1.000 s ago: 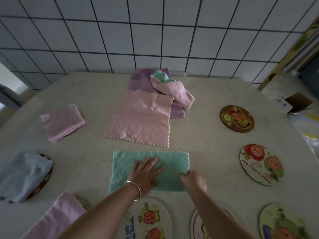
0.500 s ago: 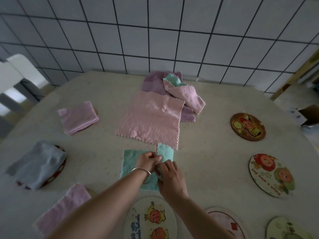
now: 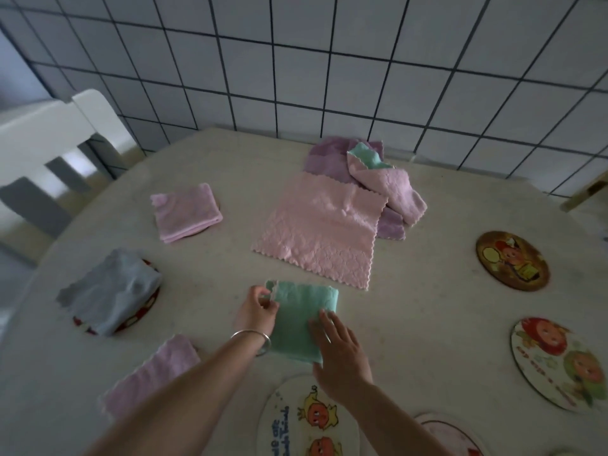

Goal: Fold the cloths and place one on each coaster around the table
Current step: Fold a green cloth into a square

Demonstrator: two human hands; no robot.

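A person's left hand [image 3: 258,309] is pinching the scalloped far-left corner of a folded green cloth [image 3: 301,319], while the right hand [image 3: 340,353] is pressing flat, fingers extended, on the cloth's near right edge. The cloth is lying on the pale table [image 3: 427,291], just beyond a bare cartoon-printed coaster [image 3: 307,419] at the near edge. A silver bracelet [image 3: 251,337] is circling the left wrist. Beyond the green cloth, a pink cloth [image 3: 320,235] is lying spread open, overlapping a heap of purple, pink and green cloths [image 3: 371,169] near the tiled wall [image 3: 329,60]. To the left, a folded pink cloth [image 3: 186,212], a grey-blue cloth [image 3: 108,291] and another pink cloth [image 3: 151,376] are each sitting on coasters. To the right, a brown coaster [image 3: 511,260] and a white coaster [image 3: 559,363] are lying uncovered.
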